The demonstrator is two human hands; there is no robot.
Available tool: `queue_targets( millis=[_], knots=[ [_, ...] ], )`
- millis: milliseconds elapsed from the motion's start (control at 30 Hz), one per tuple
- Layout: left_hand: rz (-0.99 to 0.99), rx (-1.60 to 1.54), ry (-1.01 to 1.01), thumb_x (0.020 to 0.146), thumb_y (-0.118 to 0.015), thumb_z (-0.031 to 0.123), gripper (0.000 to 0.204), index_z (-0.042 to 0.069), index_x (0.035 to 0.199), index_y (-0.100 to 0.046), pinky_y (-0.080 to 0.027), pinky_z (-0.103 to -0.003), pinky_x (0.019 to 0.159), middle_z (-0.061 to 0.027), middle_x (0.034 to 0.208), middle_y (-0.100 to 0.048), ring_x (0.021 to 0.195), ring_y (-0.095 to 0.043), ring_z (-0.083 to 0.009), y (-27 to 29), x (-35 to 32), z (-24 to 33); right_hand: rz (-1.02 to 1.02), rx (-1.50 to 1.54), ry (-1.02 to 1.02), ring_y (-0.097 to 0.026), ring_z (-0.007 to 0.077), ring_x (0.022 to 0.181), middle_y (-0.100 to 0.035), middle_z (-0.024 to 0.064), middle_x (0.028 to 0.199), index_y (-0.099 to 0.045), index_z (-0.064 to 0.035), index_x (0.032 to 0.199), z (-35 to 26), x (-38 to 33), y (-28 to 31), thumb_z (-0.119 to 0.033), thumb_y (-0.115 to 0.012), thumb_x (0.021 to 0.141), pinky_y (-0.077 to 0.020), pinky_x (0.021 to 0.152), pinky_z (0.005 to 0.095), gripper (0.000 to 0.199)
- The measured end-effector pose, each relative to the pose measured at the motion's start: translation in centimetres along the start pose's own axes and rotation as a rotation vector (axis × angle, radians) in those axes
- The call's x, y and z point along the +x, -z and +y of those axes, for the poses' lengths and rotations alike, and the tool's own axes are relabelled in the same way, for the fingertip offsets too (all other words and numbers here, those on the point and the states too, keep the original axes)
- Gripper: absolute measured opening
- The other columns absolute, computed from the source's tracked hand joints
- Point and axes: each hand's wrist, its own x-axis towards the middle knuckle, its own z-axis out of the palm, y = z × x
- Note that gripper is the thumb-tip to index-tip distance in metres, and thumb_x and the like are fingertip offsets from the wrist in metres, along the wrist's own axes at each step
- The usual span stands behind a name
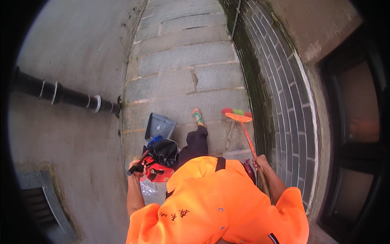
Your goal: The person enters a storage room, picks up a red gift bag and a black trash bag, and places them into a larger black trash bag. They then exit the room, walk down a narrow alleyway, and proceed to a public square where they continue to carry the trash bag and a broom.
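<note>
My left hand (138, 166) is closed round the dark handle (132, 169) of a grey dustpan (160, 127), whose pan is low in front of me on the left. Bunched beside that hand are a black plastic bag (164, 151) and a red bag (161, 174), with a clear plastic bag (148, 188) below them. My right hand (260, 162) grips the orange stick of a broom (246, 136). The broom's orange head, with red and green bristles, points forward to the right. A dark red item (249, 170), partly hidden by my orange top, shows beside my right hand.
Grey stone slabs (174, 57) pave a narrow alley ahead. A plastered wall (73, 138) with a black drainpipe (73, 95) and a vent (42, 203) stands left. On the right are a mossy strip (260, 93), a tiled wall (290, 110) and a dark-framed window (357, 101).
</note>
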Motion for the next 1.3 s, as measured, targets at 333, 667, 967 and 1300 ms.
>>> queue_targets(
  millis=[333,667,967,1300],
  knots=[
    [0.309,-0.142,0.105,0.051,-0.053,0.022,0.023,0.006,0.068,-0.048,-0.044,-0.034,0.042,-0.0068,0.054,-0.05,0.048,-0.05,-0.0254,-17.5,19.1,17.8,0.068,-0.037,0.009,-0.044,0.0166,0.032,-0.046,0.0107,0.045,-0.049,0.0058,0.055,-26.1,12.5,1.7,0.003,-0.049,0.068,-0.0347,0.026,0.0287,0.013],
    [0.378,-0.326,-0.065,0.049,-0.055,0.023,0.032,0.009,0.078,-0.056,-0.045,-0.032,0.046,-0.006,0.058,-0.048,0.05,-0.048,-0.0246,-34.3,31.2,33.7,0.02,0.077,-0.132,-0.045,0.0155,0.034,-0.046,0.0087,0.047,-0.049,0.0057,0.063,-51.2,22.7,0.6,0.003,-0.05,0.07,-0.035,0.028,0.0276,0.008],
    [0.31,-0.274,-0.048,0.051,-0.052,0.024,0.027,0.01,0.074,-0.054,-0.042,-0.032,0.045,-0.0059,0.056,-0.05,0.05,-0.048,-0.0238,-50.7,40.9,53.6,0.169,-0.148,0.021,-0.054,0.0181,0.052,-0.057,0.0168,0.067,-0.053,0.0174,0.08,-74.3,39.1,-0.7,-0.019,-0.068,0.063,-0.038,0.038,0.0341,0.043],
    [0.237,-0.328,-0.037,0.054,-0.053,0.023,0.026,0.005,0.073,-0.054,-0.043,-0.03,0.043,-0.0053,0.056,-0.051,0.049,-0.049,-0.0229,-66.4,51.6,71.3,-0.186,-0.038,0.132,-0.044,0.0117,0.035,-0.048,0.0056,0.048,-0.054,0.0019,0.058,-112.2,40.1,-6.1,-0.004,-0.055,0.065,-0.0356,0.028,0.0254,0.009]
  ],
)
